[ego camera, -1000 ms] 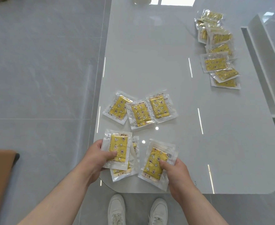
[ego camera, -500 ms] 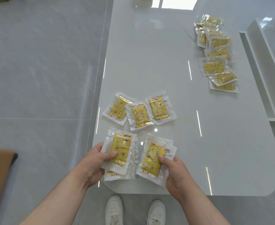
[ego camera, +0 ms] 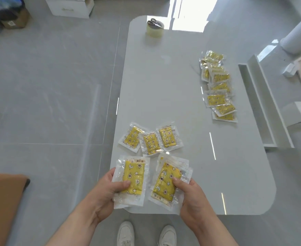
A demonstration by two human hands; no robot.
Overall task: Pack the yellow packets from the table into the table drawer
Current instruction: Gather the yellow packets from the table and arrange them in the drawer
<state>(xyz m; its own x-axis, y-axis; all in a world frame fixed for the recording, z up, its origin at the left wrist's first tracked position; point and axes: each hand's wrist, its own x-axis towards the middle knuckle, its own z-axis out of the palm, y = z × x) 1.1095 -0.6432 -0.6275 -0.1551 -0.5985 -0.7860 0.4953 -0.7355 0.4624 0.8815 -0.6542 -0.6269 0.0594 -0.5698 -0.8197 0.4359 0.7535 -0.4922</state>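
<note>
My left hand [ego camera: 107,190] grips a small stack of yellow packets [ego camera: 133,174] in clear wrap, thumb across the top one. My right hand [ego camera: 190,197] grips a second stack of yellow packets [ego camera: 165,181], thumb on its top packet. Both stacks are lifted just above the near end of the white table [ego camera: 164,86]. Three more packets [ego camera: 150,139] lie side by side on the table just beyond my hands. Several packets [ego camera: 219,91] lie in an overlapping row at the far right. The open white drawer [ego camera: 256,107] sticks out from the table's right side.
A roll of tape with scissors on it [ego camera: 155,27] stands at the table's far end. A brown chair seat [ego camera: 2,201] is at my left. My white shoes [ego camera: 146,233] show below the table's near edge. White boxes lie on the floor at the right.
Both hands have lifted their stacks off the table and toward me. The view has tilted up, showing the table's far end and the tape roll.
</note>
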